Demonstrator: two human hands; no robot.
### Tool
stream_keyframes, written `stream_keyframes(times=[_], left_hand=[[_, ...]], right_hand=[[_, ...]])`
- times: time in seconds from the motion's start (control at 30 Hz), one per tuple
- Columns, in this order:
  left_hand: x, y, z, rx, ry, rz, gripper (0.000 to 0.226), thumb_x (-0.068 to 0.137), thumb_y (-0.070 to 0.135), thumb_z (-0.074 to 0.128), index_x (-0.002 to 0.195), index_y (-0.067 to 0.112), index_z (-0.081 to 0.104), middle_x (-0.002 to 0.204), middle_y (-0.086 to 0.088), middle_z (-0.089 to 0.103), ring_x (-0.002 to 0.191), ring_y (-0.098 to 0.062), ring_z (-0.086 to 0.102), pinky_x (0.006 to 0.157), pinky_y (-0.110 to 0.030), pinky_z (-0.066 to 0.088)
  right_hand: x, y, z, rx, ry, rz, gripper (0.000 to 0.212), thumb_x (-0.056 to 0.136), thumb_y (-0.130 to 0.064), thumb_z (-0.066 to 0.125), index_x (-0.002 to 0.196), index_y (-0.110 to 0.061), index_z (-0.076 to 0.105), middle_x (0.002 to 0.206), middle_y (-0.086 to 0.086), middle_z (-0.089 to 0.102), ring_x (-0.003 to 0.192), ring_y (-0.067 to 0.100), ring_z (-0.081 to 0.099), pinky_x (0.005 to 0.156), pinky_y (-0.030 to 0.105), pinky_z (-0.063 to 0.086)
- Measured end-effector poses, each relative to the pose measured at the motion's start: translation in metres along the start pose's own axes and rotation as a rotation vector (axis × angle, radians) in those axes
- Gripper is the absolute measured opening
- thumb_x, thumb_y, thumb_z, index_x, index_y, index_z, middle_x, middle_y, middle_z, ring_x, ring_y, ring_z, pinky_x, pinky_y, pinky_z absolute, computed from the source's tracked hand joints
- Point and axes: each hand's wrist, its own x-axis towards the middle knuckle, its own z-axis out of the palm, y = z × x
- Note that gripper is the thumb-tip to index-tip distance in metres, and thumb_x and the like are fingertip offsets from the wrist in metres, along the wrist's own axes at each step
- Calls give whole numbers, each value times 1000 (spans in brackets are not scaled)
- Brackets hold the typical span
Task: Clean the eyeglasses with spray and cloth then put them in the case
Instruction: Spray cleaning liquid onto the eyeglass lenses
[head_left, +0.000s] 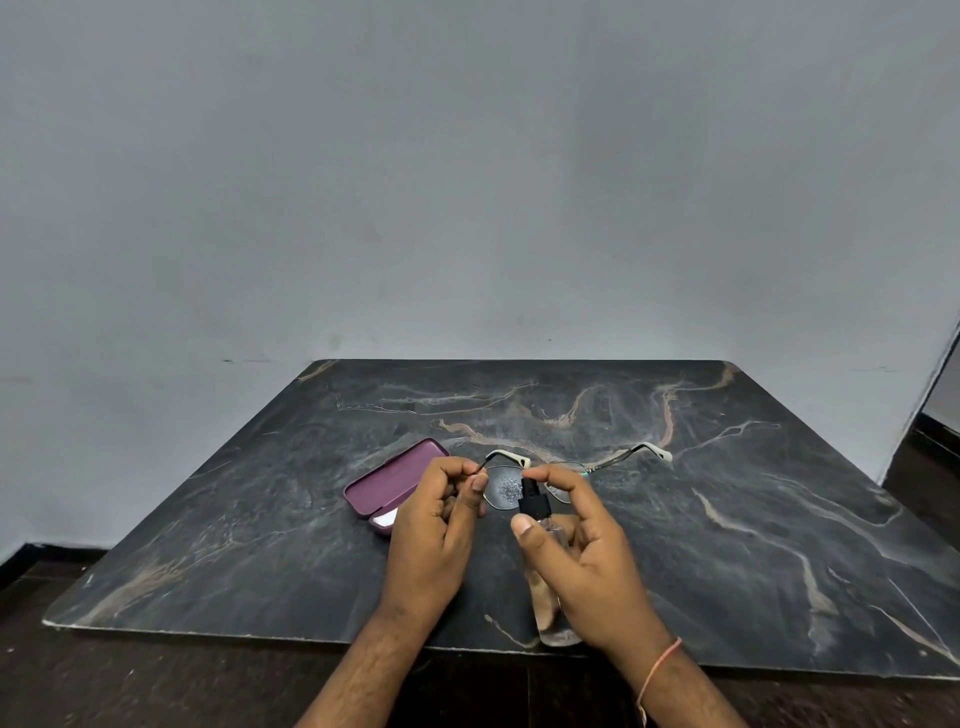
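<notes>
Gripping a clear spray bottle (553, 582) near the table's front edge, the right hand (584, 561) curls round its body, forefinger on the black nozzle and a thin thread band (657, 670) at the wrist. Just beside it, the left hand (434, 535) pinches one temple of the eyeglasses (540, 480), holding them above the dark marble table (753, 545); fine droplets speckle the lens facing the nozzle. Behind the left hand lies the open purple case (387, 486), something white showing inside it. Beyond the table stands a plain grey wall (467, 182).
</notes>
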Motion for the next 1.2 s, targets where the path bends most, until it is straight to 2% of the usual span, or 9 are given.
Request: stream_keyframes(times=[0.17, 0.23, 0.3, 0.37, 0.5, 0.67, 0.9, 1.03, 1.2], left_hand=[[0, 2, 0, 6, -2, 1, 45, 101, 69, 57, 111, 27, 69, 87, 7, 72, 76, -9, 71, 72, -16, 53], [-1, 2, 0, 11, -4, 5, 44, 101, 68, 57, 110, 27, 69, 86, 7, 72, 76, -8, 71, 72, -14, 52], [-1, 2, 0, 20, -5, 1, 38, 102, 63, 59, 110, 27, 69, 84, 9, 72, 75, -7, 70, 71, -13, 51], [-1, 1, 0, 28, -11, -7, 31, 102, 55, 60, 109, 26, 68, 83, 9, 72, 74, -7, 70, 71, -14, 51], [0, 0, 1, 31, -17, -5, 28, 102, 52, 60, 109, 26, 68, 84, 9, 72, 75, -8, 71, 72, -14, 51], [0, 2, 0, 43, -10, 12, 37, 102, 65, 58, 109, 31, 68, 87, 9, 73, 77, -9, 72, 71, -15, 52], [0, 1, 0, 45, -4, 7, 30, 102, 61, 59, 108, 33, 68, 85, 10, 73, 75, -8, 71, 70, -13, 51], [0, 0, 0, 32, 0, 9, 32, 102, 66, 58, 108, 36, 68, 89, 9, 74, 77, -10, 73, 71, -15, 53], [1, 1, -1, 48, 15, 26, 31, 101, 69, 57, 108, 40, 67, 87, 10, 73, 77, -9, 72, 71, -14, 52]], right_hand=[[-1, -3, 1, -85, 60, -57, 55, 96, -51, 73, 148, -45, 56, 55, 7, 55, 50, 16, 50, 53, 41, 46], [-2, -5, 1, -193, 107, -94, 54, 95, -52, 72, 147, -48, 56, 55, 0, 57, 48, 5, 49, 50, 28, 44], [-3, -9, 2, -282, 140, -133, 49, 94, -50, 72, 141, -52, 58, 55, -9, 58, 45, 5, 51, 50, 13, 40], [-4, -11, 4, -362, 162, -165, 42, 92, -48, 73, 131, -56, 59, 56, -13, 60, 46, 6, 56, 51, 9, 39], [-5, -11, 6, -402, 192, -181, 38, 91, -47, 73, 127, -53, 61, 57, -14, 61, 47, 7, 58, 50, 10, 40], [-6, -12, 4, -378, 168, -182, 50, 93, -53, 71, 140, -61, 55, 58, -6, 57, 47, 7, 52, 49, 12, 39], [-7, -10, 3, -355, 156, -152, 40, 92, -49, 74, 131, -52, 64, 56, -9, 60, 45, 4, 51, 49, 13, 41], [-5, -10, 0, -311, 155, -113, 48, 93, -55, 71, 140, -54, 60, 54, 0, 56, 43, 5, 45, 46, 20, 39], [-12, -21, 0, -255, 182, -138, 54, 95, -51, 72, 146, -49, 57, 58, -12, 56, 45, 2, 49, 49, 12, 40]])
